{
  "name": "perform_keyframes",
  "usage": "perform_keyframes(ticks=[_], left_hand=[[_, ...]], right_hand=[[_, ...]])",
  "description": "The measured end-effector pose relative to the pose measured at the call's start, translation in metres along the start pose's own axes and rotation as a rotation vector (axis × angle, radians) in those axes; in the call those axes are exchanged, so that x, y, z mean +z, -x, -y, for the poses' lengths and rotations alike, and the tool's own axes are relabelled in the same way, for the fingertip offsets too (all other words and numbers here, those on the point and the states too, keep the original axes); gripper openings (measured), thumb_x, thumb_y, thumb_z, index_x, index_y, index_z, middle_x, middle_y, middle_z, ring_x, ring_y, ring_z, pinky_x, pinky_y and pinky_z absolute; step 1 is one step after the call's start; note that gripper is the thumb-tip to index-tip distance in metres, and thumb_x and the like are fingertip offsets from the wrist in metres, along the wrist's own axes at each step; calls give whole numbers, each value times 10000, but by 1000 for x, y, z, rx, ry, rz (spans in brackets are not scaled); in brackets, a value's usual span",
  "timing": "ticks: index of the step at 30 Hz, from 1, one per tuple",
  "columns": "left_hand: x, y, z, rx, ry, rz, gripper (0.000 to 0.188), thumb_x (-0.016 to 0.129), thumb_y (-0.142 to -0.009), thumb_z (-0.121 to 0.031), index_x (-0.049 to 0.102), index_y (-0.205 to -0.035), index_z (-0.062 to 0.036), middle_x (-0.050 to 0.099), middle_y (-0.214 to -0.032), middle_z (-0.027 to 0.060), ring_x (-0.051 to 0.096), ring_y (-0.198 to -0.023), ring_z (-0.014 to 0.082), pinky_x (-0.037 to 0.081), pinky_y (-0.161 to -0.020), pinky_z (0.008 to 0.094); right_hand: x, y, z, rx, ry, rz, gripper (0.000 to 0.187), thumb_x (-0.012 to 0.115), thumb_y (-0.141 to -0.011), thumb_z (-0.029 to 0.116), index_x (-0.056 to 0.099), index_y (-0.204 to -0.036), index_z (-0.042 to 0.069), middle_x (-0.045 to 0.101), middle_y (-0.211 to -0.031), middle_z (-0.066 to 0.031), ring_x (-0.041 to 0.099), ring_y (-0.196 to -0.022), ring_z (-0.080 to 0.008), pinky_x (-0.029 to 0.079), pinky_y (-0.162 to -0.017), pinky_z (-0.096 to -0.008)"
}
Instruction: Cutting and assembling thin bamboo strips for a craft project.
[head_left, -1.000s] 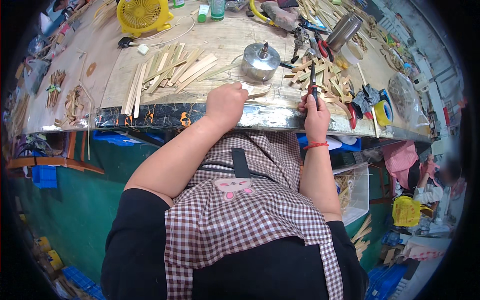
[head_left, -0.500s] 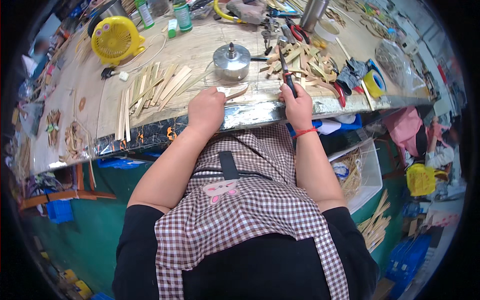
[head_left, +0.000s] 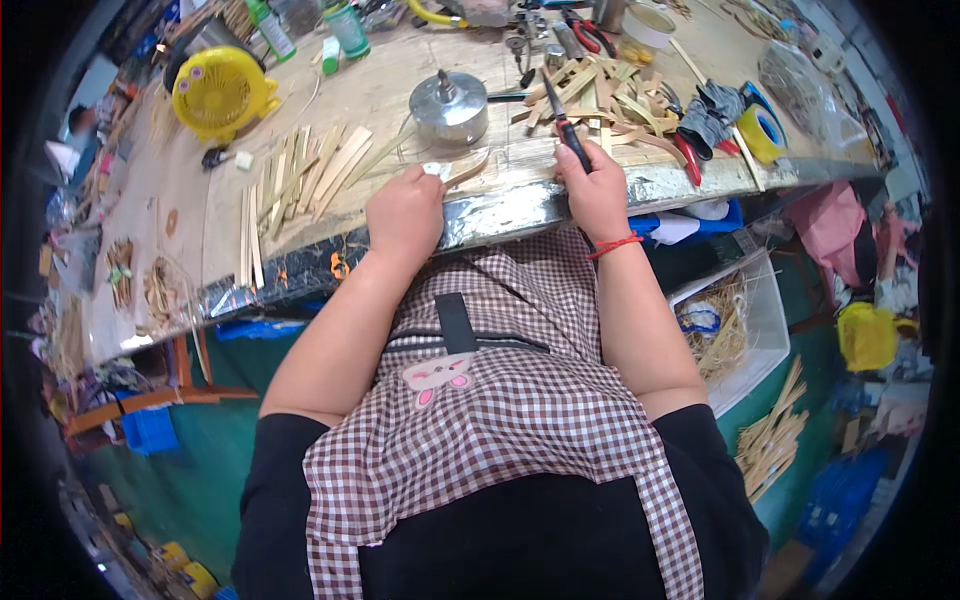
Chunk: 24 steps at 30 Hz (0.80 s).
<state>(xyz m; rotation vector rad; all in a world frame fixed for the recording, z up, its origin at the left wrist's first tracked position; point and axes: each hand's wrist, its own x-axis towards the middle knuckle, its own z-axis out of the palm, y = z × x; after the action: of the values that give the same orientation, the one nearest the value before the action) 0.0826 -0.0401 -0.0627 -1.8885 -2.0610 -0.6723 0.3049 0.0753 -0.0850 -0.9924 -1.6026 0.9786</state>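
Note:
My left hand [head_left: 405, 215] is closed at the table's front edge around a short curved strip of bamboo [head_left: 466, 171], whose free end points right. A scrap of white material shows beside its fingers; I cannot make out what it is. My right hand [head_left: 597, 188] grips a knife [head_left: 572, 140] by its black and red handle, the thin blade slanting up and away, apart from the strip. Just beyond the strip stands a round metal spirit lamp [head_left: 449, 108]; no flame is visible. Behind the knife lies a heap of bent bamboo pieces [head_left: 625, 100].
Straight bamboo strips [head_left: 310, 165] lie left of my left hand. A yellow fan [head_left: 222, 92] and green bottles [head_left: 346, 30] stand farther back. To the right are red-handled pliers [head_left: 590, 38], a grey glove [head_left: 710, 120] and a tape roll [head_left: 762, 132]. A bin [head_left: 765, 335] sits below the table.
The whole view has shifted and turned a little. The knife's blade leans slightly more to the left. Both hands keep hold of the same things.

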Motion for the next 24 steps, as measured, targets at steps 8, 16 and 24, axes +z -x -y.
perform_keyframes(ticks=[8, 16, 24], left_hand=[[-10, 2, 15, 61, 102, -41, 81, 700, -770, -136, 660, -716, -91, 593, -745, 40, 610, -726, 248, 513, -620, 381], [-31, 4, 19, 110, 343, 17, 58, 610, -642, -68, 556, -651, -85, 534, -713, 49, 576, -699, 236, 496, -556, 353], [-49, -8, 26, 83, 542, 185, 79, 637, -665, -44, 566, -684, -71, 510, -724, 63, 558, -676, 238, 478, -555, 357]], right_hand=[[-7, 9, 27, 221, -217, 19, 257, 576, -984, 210, 642, -946, -36, 657, -796, -53, 596, -710, -99, 482, -688, -241], [-18, 28, 55, 259, -256, 14, 209, 495, -995, 121, 555, -842, -10, 631, -998, -133, 612, -811, -173, 512, -752, -303], [-23, 28, 81, 395, -226, -38, 238, 486, -998, 154, 531, -811, 13, 626, -1026, -177, 610, -828, -210, 525, -782, -371]])
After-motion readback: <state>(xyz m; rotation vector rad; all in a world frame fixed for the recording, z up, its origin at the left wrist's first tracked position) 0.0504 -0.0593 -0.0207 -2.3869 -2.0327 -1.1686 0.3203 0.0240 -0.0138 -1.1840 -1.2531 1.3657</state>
